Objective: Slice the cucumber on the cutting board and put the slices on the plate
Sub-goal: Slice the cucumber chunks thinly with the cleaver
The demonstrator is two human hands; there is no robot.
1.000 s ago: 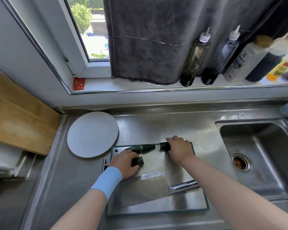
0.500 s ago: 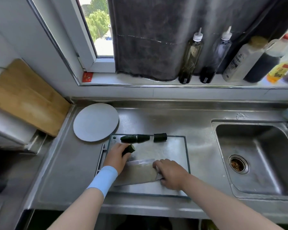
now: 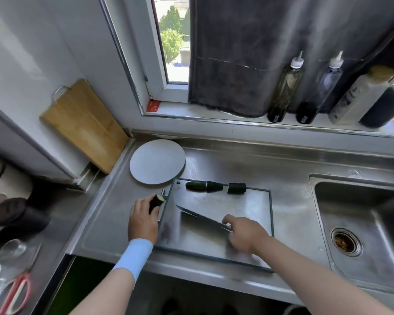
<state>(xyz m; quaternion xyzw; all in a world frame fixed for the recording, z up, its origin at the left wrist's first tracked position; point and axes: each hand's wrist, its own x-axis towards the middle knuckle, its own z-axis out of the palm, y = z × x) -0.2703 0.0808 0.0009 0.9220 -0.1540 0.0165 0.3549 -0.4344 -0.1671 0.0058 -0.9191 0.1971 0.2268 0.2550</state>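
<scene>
Cucumber chunk [image 3: 156, 202] now lifted past left edge of steel cutting board [image 3: 248, 205], held in left hand [image 3: 143, 221] fingers. Right hand [image 3: 246, 235] fingers, reaching half a second ago, now grip knife [image 3: 200, 218], blade raised. Three cucumber pieces [image 3: 214, 186] unmoved at far edge. Plate [image 3: 157, 164] beyond holds no slices yet; slicing likely next.

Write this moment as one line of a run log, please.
left hand: holds cucumber piece | right hand: grips knife | cutting board: three pieces | plate: no slices
</scene>
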